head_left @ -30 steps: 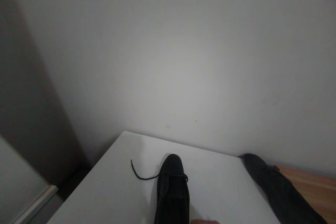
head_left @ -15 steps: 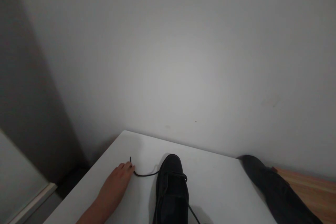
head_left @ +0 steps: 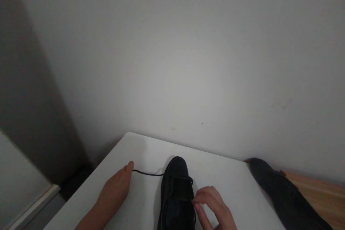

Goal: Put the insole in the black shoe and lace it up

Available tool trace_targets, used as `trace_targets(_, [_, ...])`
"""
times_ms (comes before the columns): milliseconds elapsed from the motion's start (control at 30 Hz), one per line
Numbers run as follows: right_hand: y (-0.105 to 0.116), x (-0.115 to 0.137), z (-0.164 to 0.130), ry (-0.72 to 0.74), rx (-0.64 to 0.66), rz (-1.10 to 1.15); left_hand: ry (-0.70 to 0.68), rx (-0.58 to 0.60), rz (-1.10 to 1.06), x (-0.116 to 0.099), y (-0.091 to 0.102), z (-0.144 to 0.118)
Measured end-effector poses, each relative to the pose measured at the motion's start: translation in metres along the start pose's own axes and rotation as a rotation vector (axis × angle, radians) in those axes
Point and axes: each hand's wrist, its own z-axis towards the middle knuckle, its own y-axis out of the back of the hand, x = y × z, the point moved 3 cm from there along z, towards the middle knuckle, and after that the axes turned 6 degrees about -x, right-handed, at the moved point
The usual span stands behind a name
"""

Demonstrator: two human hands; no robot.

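Note:
A black shoe point(head_left: 177, 190) lies on the white tabletop point(head_left: 215, 172), toe pointing away from me and heel cut off by the lower frame edge. My left hand point(head_left: 117, 188) is closed on one end of the black shoelace point(head_left: 148, 174), left of the shoe. From its fingers the lace runs across to the shoe's left side. My right hand point(head_left: 212, 206) pinches thumb and fingertips together at the shoe's right edge, where the other part of the lace comes out. The fingertips largely hide the lace at that spot.
A pale wall point(head_left: 183, 79) rises directly behind the table. At the right lies a dark fabric shape point(head_left: 280, 194) over the table edge, with a wooden surface point(head_left: 318, 194) beyond it. A white ledge point(head_left: 40, 203) stands at the lower left.
My right hand has come in from below to the shoe's right side. My left hand has turned and drawn the lace straighter, with the lace end now hidden in it.

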Motion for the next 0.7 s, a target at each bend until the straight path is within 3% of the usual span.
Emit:
trace_targets(100, [-0.017, 0.013, 0.018, 0.005, -0.014, -0.134, 0.041, 0.006, -0.235, -0.012, 0.001, -0.004])
trace_targets(267, [-0.05, 0.018, 0.037, -0.134, -0.003, -0.234, 0.05, 0.075, -0.757, -0.044, -0.008, -0.011])
trace_targets(400, [-0.058, 0.016, 0.039, -0.192, 0.018, -0.219, 0.075, 0.137, -1.07, -0.061, -0.018, -0.014])
trace_targets(700, [-0.056, 0.017, 0.022, -0.127, 0.006, -0.175, 0.118, 0.257, -1.278, -0.083, -0.024, -0.028])
